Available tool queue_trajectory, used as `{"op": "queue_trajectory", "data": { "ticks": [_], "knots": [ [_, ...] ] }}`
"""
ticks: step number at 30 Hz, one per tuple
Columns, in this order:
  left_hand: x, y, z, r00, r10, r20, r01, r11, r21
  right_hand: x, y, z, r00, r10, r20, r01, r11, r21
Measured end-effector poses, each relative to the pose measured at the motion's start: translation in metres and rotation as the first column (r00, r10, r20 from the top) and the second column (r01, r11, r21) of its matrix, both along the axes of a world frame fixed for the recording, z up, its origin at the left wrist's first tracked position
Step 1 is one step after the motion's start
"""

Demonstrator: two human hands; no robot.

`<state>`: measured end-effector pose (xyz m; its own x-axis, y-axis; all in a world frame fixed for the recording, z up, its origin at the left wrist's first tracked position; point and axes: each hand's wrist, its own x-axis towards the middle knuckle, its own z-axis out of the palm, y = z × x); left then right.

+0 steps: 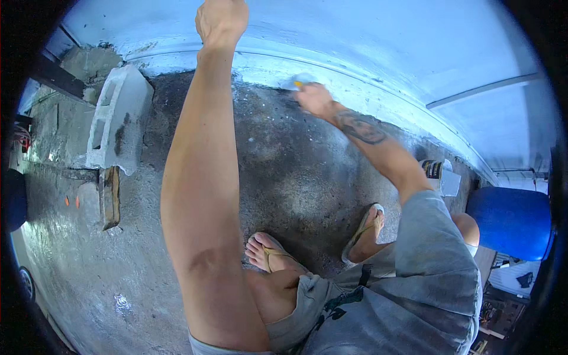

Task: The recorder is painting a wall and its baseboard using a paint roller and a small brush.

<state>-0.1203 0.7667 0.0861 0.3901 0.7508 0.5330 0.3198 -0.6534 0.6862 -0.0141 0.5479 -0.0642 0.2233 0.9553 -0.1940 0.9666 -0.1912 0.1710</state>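
Observation:
My right hand (314, 98) is low at the foot of the white wall (355, 35), its fingers closed round a small tool with a yellow part (298, 83). The tool is blurred and partly hidden, so its kind cannot be told. It is at the wall's bottom edge, where white meets the dark concrete floor (293, 177). My left hand (222, 20) is raised on a straight arm at the top of the view, against the wall. Its fingers are curled, partly cut off by the picture's edge, and whether they hold anything cannot be seen.
A white-coated hollow concrete block (133, 115) stands on the left, with a piece of wood (111, 195) beside it. A white container with a dark label (432, 169) is right of my right forearm, near a blue plastic barrel (508, 222). My sandalled feet are below.

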Motion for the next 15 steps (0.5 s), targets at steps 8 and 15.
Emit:
{"op": "queue_trajectory", "data": {
  "ticks": [8, 15],
  "knots": [
    [-0.003, 0.017, -0.004, 0.999, 0.013, -0.043, -0.014, 0.999, -0.029, -0.01, 0.09, -0.02, 0.965, 0.242, -0.101, -0.197, 0.923, 0.331],
    [-0.029, 0.026, -0.023, 0.996, 0.022, -0.084, -0.031, 0.994, -0.101, 0.048, -0.028, -0.011, 0.995, 0.043, -0.085, -0.024, 0.977, 0.21]
  ]
}}
